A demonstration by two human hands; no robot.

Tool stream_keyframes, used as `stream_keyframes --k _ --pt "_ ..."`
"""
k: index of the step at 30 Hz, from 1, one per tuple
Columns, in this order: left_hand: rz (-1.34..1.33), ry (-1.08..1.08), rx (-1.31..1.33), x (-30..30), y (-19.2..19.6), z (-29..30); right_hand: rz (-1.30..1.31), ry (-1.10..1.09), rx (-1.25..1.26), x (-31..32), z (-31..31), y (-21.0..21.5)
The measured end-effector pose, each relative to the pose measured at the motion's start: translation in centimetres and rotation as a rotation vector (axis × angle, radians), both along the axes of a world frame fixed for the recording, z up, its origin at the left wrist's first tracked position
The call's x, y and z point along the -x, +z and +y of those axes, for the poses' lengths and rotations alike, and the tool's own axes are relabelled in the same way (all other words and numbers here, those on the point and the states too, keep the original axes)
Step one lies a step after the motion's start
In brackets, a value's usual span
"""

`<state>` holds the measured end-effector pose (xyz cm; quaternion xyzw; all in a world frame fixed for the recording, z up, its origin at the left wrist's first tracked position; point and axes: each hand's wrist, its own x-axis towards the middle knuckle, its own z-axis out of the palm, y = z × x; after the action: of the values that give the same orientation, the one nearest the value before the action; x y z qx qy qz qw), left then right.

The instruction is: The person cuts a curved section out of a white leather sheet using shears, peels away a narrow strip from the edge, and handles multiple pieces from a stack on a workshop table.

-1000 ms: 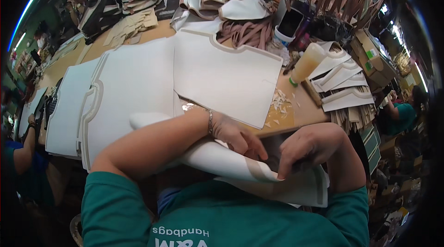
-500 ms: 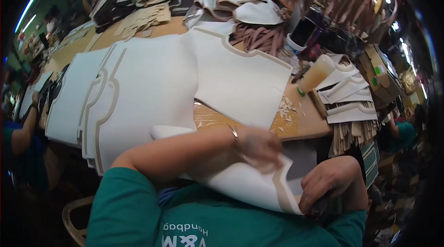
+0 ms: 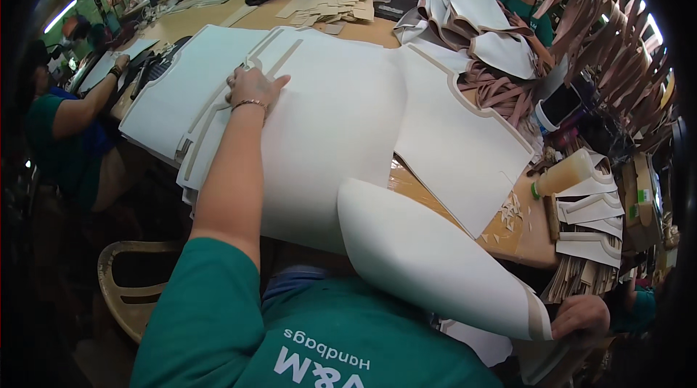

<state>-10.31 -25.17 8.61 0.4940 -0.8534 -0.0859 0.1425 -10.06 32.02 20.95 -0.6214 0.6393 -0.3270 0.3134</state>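
A large white panel (image 3: 428,250), curved and bent, slants from the table's front edge down across my lap. At its lower right end, by a beige edge strip, my right hand (image 3: 581,317) is closed on it, its fingertips partly hidden. My left hand (image 3: 254,89) rests on the overlapping white panels (image 3: 327,97) to the left, at the notched edge with beige strips. Its thumb is spread away from the bent fingers, and nothing shows lifted in it. Another white panel (image 3: 461,148) with a beige-trimmed notch lies to the right of that stack.
Tan strips (image 3: 494,90) are heaped behind the panels. A bottle (image 3: 566,174) lies near small trimmed white pieces (image 3: 592,206) at the right. Scraps (image 3: 510,210) are scattered on the table. Co-workers sit at the left and far right. A chair (image 3: 120,272) stands at lower left.
My left hand has left the held panel and reached far left onto the stack. My right hand has moved right with the panel's end. The view has shifted left.
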Motion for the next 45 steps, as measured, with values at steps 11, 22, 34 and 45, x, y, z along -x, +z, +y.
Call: stream_keyframes --k 11,22,34,45 --pt "0.331 -0.163 -0.180 4.0 -1.5 -4.4 0.128 -0.719 0.173 -6.7 5.4 -2.0" --pt "0.687 -1.308 -0.073 9.3 2.2 13.0 -0.121 -0.344 0.041 -1.6 1.1 0.0" --pt "-0.772 -1.744 -1.659 -1.1 -2.3 37.1 -0.149 0.144 0.045 -1.3 -0.2 3.4" --pt "-0.014 -1.657 -1.417 -2.4 -2.2 28.3 -0.004 0.110 0.020 -2.3 0.2 3.9"
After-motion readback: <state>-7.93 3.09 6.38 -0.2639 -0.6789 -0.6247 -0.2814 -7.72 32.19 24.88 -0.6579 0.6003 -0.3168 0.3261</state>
